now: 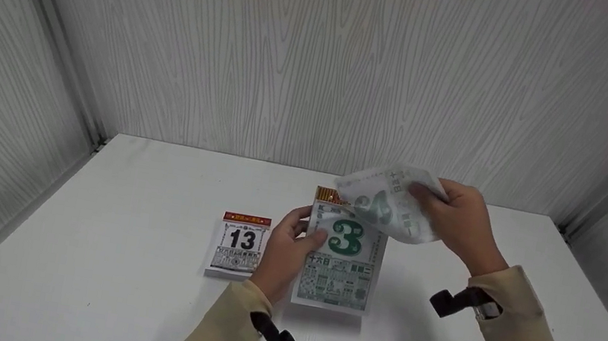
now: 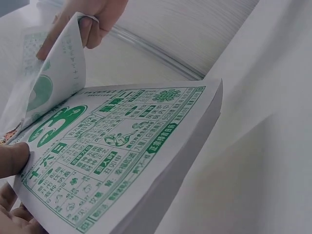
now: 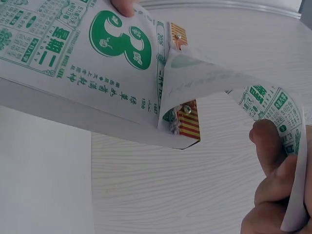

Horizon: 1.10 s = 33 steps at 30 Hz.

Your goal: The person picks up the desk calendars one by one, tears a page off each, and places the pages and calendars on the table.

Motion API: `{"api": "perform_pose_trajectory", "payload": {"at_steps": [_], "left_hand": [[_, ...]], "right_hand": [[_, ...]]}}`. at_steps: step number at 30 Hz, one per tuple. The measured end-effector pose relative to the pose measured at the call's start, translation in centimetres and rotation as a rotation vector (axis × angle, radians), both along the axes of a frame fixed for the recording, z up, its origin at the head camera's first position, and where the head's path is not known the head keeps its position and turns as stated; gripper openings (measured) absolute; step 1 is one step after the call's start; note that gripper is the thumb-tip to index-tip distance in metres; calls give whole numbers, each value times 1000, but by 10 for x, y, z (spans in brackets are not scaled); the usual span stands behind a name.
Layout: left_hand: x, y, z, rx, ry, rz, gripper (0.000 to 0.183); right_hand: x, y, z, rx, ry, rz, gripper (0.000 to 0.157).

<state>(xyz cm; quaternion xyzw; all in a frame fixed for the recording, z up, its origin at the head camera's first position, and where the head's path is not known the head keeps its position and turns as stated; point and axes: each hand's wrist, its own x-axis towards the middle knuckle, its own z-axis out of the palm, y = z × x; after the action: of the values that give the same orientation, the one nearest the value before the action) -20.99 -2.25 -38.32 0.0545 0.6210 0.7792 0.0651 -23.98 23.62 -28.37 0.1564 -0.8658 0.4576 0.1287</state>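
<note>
A thick tear-off calendar point(image 1: 334, 285) with a green 3 on its face is held up, tilted, above the table. My left hand point(image 1: 288, 253) grips its left side, thumb on the face and the other fingers beneath. With my right hand point(image 1: 461, 220) I pinch a loose-hanging sheet point(image 1: 395, 209) from the calendar and hold it up to the right. In the right wrist view that sheet point(image 3: 219, 80) curves away from the red-and-gold binding strip point(image 3: 189, 122); its near end still meets the strip. The left wrist view shows the calendar's thick page block point(image 2: 195, 151).
A smaller calendar point(image 1: 240, 243) with a black 13 and a red top strip lies on the white table point(image 1: 114, 250), left of my left hand. Grey wood-grain panels point(image 1: 321, 63) enclose the back and both sides.
</note>
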Motion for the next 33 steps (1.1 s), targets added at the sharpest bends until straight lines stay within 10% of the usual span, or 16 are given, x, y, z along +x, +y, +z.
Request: {"api": "perform_pose_trajectory", "payload": {"at_steps": [12,21,33], "left_hand": [[2,6,1,36,43,27,45],[17,1,29,25,-2,-11,45],[16,5,28,102,-3,-6,43]], "right_hand": [[-17,9,7,-186,-186,-37,45],[-21,13,0,-169,-145,-74,42],[-16,15,-1,-140,-50,-121,40]]}}
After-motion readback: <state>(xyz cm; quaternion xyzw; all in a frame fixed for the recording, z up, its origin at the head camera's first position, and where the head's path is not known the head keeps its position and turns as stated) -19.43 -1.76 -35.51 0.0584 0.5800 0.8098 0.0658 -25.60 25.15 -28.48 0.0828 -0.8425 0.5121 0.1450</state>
